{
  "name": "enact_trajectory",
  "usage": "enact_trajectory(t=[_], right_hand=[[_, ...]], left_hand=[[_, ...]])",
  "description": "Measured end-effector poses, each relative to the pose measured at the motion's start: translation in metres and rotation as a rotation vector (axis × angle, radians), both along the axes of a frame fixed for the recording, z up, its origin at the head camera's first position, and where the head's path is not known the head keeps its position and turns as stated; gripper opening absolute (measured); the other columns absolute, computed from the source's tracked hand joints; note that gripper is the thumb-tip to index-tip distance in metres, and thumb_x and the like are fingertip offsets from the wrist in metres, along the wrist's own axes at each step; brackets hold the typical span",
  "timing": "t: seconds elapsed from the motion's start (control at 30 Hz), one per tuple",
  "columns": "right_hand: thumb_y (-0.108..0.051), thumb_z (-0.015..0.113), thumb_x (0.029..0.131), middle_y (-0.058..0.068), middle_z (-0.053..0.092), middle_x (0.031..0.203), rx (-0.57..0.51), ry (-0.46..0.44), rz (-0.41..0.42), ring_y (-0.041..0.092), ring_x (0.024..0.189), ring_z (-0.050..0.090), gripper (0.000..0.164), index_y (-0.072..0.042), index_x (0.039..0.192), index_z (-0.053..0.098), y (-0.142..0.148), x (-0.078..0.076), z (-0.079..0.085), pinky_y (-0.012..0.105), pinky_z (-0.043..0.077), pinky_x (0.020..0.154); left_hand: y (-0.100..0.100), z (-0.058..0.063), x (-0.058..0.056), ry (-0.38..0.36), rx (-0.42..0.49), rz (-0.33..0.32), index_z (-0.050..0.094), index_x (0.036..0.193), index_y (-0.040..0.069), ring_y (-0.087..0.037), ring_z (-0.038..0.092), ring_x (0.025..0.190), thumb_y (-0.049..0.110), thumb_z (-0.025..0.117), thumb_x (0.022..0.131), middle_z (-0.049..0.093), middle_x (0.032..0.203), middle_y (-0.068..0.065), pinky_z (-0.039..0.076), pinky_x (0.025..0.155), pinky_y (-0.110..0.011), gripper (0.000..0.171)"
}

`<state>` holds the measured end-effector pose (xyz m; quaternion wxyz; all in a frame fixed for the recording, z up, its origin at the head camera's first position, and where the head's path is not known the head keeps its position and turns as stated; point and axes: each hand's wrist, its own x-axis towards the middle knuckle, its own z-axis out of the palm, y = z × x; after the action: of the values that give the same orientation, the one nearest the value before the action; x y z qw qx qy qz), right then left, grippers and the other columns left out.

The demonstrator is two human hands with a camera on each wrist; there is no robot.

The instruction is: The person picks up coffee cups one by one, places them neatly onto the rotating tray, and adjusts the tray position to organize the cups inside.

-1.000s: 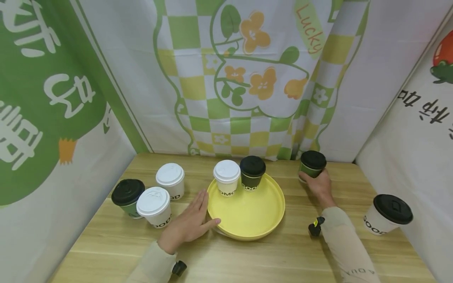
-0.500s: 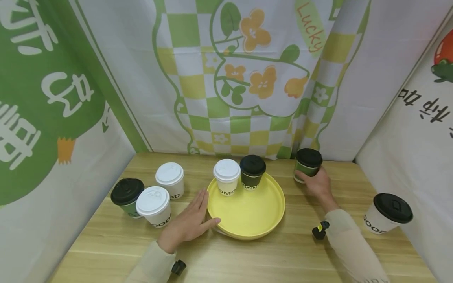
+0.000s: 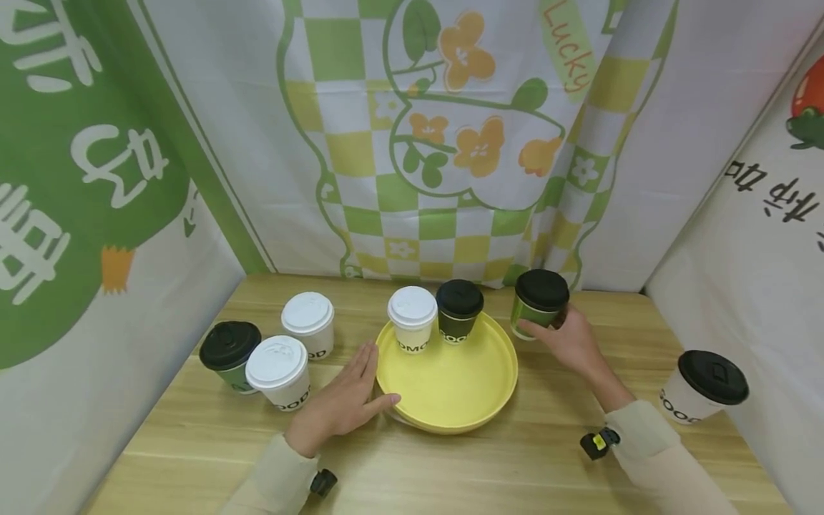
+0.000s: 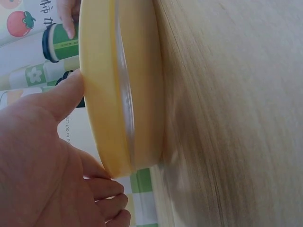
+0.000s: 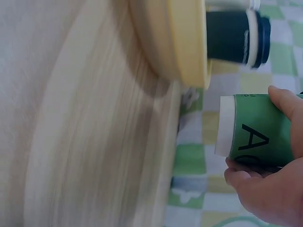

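My right hand (image 3: 575, 345) grips a green paper cup (image 3: 531, 315) with a black lid, held just right of a round yellow tray (image 3: 453, 397). The right wrist view shows the green cup (image 5: 258, 130) held off the tabletop, with thumb and fingers around its side. On the tray's back part stand a white-lidded white cup (image 3: 413, 332) and a dark cup with a black lid (image 3: 458, 323). My left hand (image 3: 341, 400) lies against the tray's left edge, fingers extended and thumb apart. Close up in the left wrist view, its thumb and fingers touch the yellow rim (image 4: 102, 109).
At the left of the wooden table (image 3: 450, 472) stand two white-lidded cups (image 3: 283, 386) (image 3: 310, 336) and a green cup with a black lid (image 3: 234, 375). A white cup with a black lid (image 3: 689, 400) stands at right. Fabric walls (image 3: 438, 243) enclose the table.
My right hand has lifted the green cup and carried it left, towards the tray. The left hand and the tray have stayed in place.
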<state>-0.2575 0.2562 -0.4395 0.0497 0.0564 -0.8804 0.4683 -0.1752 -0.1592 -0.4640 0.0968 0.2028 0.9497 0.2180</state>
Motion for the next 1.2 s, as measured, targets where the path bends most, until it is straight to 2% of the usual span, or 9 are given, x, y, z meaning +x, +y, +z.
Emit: enact_trajectory(t=[0.13, 0.27, 0.43, 0.7, 0.97, 1.2], right_hand=[[-0.04, 0.081, 0.094, 0.02, 0.06, 0.148, -0.02, -0.002, 0.08, 0.04, 0.139, 0.058, 0.076, -0.007, 0.154, 0.046, -0.011, 0.014, 0.008, 0.057, 0.05, 0.116], [-0.037, 0.083, 0.094, 0.018, 0.063, 0.146, -0.021, 0.01, 0.124, 0.038, 0.137, 0.061, 0.073, -0.008, 0.152, 0.048, -0.024, 0.024, 0.013, 0.055, 0.051, 0.114], [-0.031, 0.086, 0.09, 0.016, 0.064, 0.144, -0.066, -0.001, 0.165, 0.036, 0.136, 0.062, 0.073, -0.01, 0.15, 0.05, -0.044, 0.032, 0.011, 0.053, 0.051, 0.114], [-0.023, 0.091, 0.086, 0.013, 0.072, 0.135, -0.08, 0.009, 0.274, 0.032, 0.129, 0.067, 0.061, -0.009, 0.138, 0.063, -0.081, 0.045, 0.006, 0.051, 0.055, 0.112], [-0.022, 0.091, 0.085, 0.009, 0.069, 0.141, -0.091, -0.022, 0.352, 0.03, 0.134, 0.065, 0.065, -0.014, 0.141, 0.061, -0.116, 0.051, -0.001, 0.051, 0.053, 0.115], [-0.023, 0.091, 0.085, 0.008, 0.064, 0.148, -0.128, -0.037, 0.405, 0.03, 0.136, 0.063, 0.075, -0.017, 0.15, 0.054, -0.14, 0.054, -0.012, 0.049, 0.052, 0.115]], left_hand=[[0.0, -0.001, -0.001, 0.003, -0.007, -0.003, 0.009, 0.165, -0.01, -0.043, 0.007, 0.165, 0.063, 0.048, 0.106, 0.003, 0.175, -0.029, 0.018, 0.135, -0.054, 0.101], [0.0, -0.001, -0.002, 0.01, -0.01, -0.007, 0.009, 0.165, -0.01, -0.043, 0.007, 0.165, 0.063, 0.048, 0.107, 0.003, 0.175, -0.03, 0.018, 0.135, -0.054, 0.101], [0.0, -0.001, -0.002, 0.008, -0.004, -0.006, 0.009, 0.165, -0.01, -0.043, 0.006, 0.165, 0.063, 0.048, 0.106, 0.003, 0.175, -0.03, 0.017, 0.135, -0.054, 0.102], [0.001, -0.001, -0.002, 0.008, -0.003, -0.002, 0.01, 0.165, -0.009, -0.043, 0.007, 0.165, 0.061, 0.05, 0.107, 0.004, 0.175, -0.03, 0.017, 0.135, -0.054, 0.1], [-0.002, -0.002, -0.003, 0.006, -0.004, 0.005, 0.01, 0.166, -0.009, -0.042, 0.007, 0.165, 0.064, 0.049, 0.106, 0.005, 0.175, -0.029, 0.018, 0.135, -0.054, 0.102], [-0.002, -0.004, -0.003, 0.021, -0.003, -0.006, 0.011, 0.165, -0.01, -0.043, 0.008, 0.165, 0.063, 0.049, 0.106, 0.006, 0.175, -0.03, 0.019, 0.135, -0.054, 0.101]])
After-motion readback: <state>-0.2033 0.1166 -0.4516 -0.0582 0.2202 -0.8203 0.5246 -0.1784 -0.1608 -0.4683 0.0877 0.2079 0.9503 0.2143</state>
